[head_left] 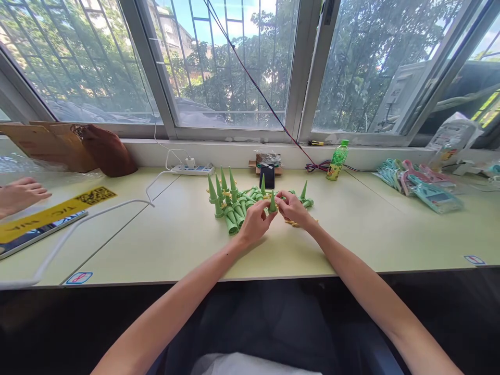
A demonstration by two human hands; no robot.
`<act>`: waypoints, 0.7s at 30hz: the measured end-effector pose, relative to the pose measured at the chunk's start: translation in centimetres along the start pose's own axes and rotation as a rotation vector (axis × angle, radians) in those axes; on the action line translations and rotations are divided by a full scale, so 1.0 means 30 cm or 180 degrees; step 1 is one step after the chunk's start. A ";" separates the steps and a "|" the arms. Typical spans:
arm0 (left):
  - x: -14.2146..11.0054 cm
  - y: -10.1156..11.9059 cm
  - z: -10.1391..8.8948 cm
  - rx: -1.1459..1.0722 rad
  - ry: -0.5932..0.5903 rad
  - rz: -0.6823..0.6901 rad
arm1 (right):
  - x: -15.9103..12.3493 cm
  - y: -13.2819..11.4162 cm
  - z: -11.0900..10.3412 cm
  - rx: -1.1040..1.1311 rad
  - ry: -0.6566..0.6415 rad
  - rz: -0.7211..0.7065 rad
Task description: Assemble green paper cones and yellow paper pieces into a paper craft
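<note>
My left hand [255, 223] has its fingers closed around a green cone-shaped plastic spike [272, 202], which stands point up. On the spike's right side my right hand [292, 207] is pinched at a small yellow piece, mostly covered by the fingertips. Several more green spikes [233, 190] stand upright with yellow bits on them at the left of the pile, and others [231, 224] lie on their sides. Another upright spike [303, 190] is just beyond my right hand. Small yellow pieces [292, 223] lie on the table below my right wrist.
Behind the pile are a black phone [267, 177] and a small open box [253, 165]. A green-capped bottle [337, 160] and a power strip [195, 170] stand near the window. Bagged pastel items [433, 187] lie right. Another person's hand [24, 196] is at far left, near a white cable [97, 208].
</note>
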State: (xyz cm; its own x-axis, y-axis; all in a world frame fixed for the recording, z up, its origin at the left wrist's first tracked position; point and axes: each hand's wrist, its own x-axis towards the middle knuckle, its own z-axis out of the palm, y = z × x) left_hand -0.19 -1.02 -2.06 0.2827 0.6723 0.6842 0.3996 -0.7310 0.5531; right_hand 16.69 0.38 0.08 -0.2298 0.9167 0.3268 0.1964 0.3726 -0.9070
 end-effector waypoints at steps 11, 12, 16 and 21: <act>0.005 0.006 0.003 -0.0057 -0.0065 -0.0262 | 0.007 0.012 0.007 0.0121 -0.0007 0.0116; 0.006 0.007 0.003 -0.0065 -0.0080 -0.0308 | 0.008 0.014 0.007 0.0125 -0.0016 0.0104; 0.009 0.014 0.001 -0.0087 -0.0087 -0.0456 | 0.012 0.030 0.005 0.0168 -0.0073 0.0005; 0.014 0.010 0.003 -0.0133 -0.0032 -0.0512 | 0.018 0.042 0.004 0.0243 -0.0115 -0.0086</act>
State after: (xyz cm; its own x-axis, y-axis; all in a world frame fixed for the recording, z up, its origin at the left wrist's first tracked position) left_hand 0.13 -0.95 -1.65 0.2268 0.7820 0.5805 0.4040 -0.6179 0.6746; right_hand 16.69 1.32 -0.91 -0.2685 0.9002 0.3427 0.1170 0.3836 -0.9160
